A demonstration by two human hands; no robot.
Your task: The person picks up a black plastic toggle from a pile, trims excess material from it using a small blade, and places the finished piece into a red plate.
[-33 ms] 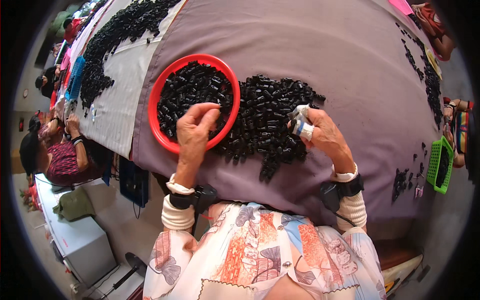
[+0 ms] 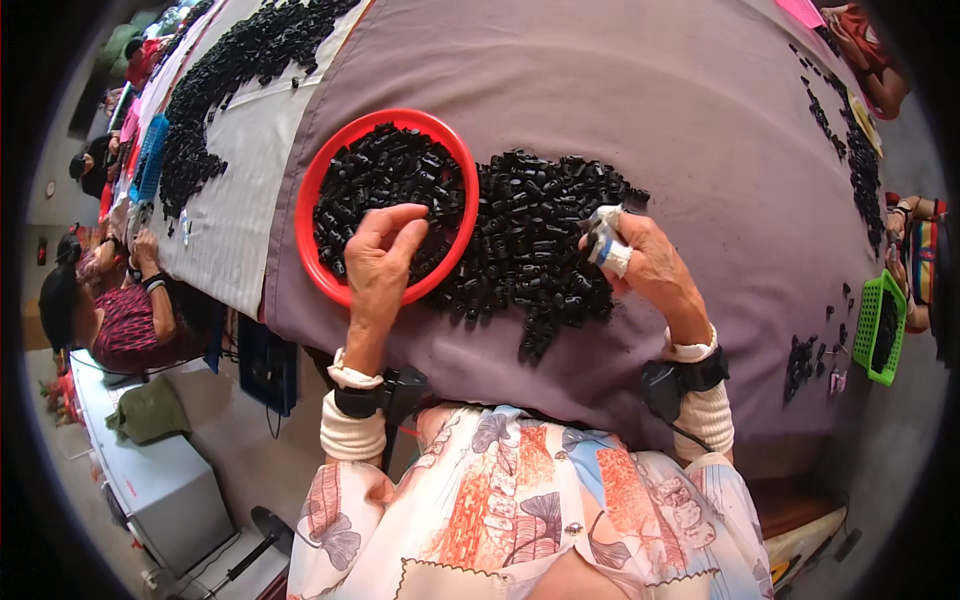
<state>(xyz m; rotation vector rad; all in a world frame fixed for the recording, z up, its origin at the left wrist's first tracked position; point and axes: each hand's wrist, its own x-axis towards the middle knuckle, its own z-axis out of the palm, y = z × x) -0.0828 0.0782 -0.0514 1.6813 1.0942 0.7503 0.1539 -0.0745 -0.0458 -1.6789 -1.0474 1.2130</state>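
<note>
My left hand (image 2: 380, 262) hovers over the near right part of a red basin (image 2: 305, 215), thumb and forefinger slightly apart with nothing visible between them. Many small black cylindrical parts (image 2: 385, 165) fill the basin. Beside it on the cloth spreads a heap of the same black parts (image 2: 530, 230). At the heap's right edge my right hand (image 2: 645, 258) is closed, with white and blue wrapping (image 2: 608, 245) around its fingertips. Whatever it grips is hidden. Both wrists wear white cuffs and black straps.
A mauve cloth (image 2: 560, 80) covers the table. More black parts lie on the pale cloth (image 2: 250, 200) at left and along the right edge. A green basket (image 2: 880, 330) stands at far right. Other people sit at the left and right sides. A white cabinet (image 2: 165, 490) stands lower left.
My left hand has shifted slightly left and its thumb and forefinger have parted a little. My right hand has barely moved.
</note>
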